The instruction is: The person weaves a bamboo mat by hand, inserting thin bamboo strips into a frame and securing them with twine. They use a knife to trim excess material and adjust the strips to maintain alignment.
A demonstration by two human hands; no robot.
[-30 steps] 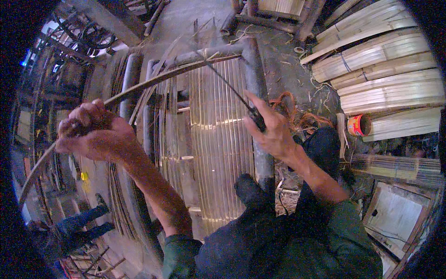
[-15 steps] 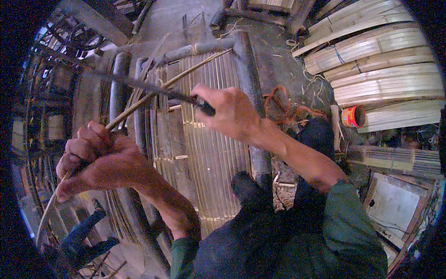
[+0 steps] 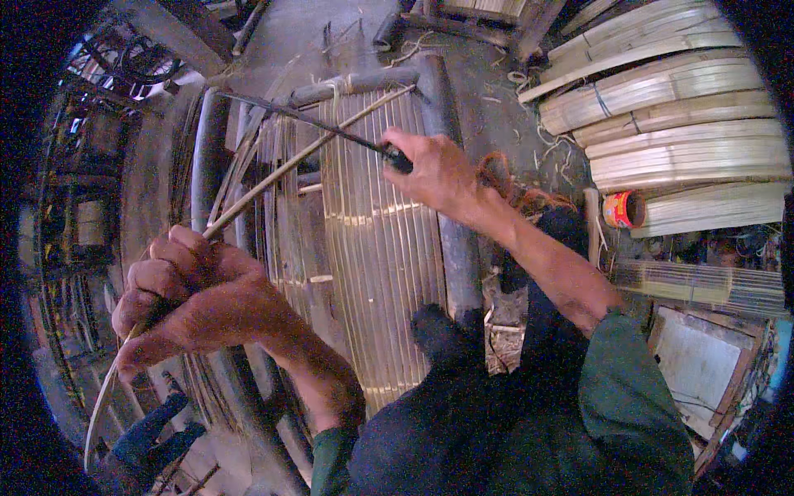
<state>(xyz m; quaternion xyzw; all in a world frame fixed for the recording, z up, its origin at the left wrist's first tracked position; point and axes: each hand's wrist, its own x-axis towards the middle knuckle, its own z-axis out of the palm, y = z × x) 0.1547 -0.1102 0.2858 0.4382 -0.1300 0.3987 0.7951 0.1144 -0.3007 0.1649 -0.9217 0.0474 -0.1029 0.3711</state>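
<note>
Over slatted bamboo frame (image 3: 376, 248): left hand (image 3: 194, 302) clenched round bamboo strip (image 3: 306, 153); right hand (image 3: 434, 174) gripping dark blade (image 3: 314, 124), apparently shaving strip mid-length. Step: paring underway. Next stroke calls for steady tension, shallow angle.

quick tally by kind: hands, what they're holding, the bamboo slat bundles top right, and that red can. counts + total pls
Hands: 2, left hand and right hand
Bamboo strip, gripped in the left hand: 1
Dark-bladed knife, gripped in the right hand: 1
Tied bundles of bamboo slats, top right: about 5, edges blur together
Red can: 1
Total: about 10
</note>
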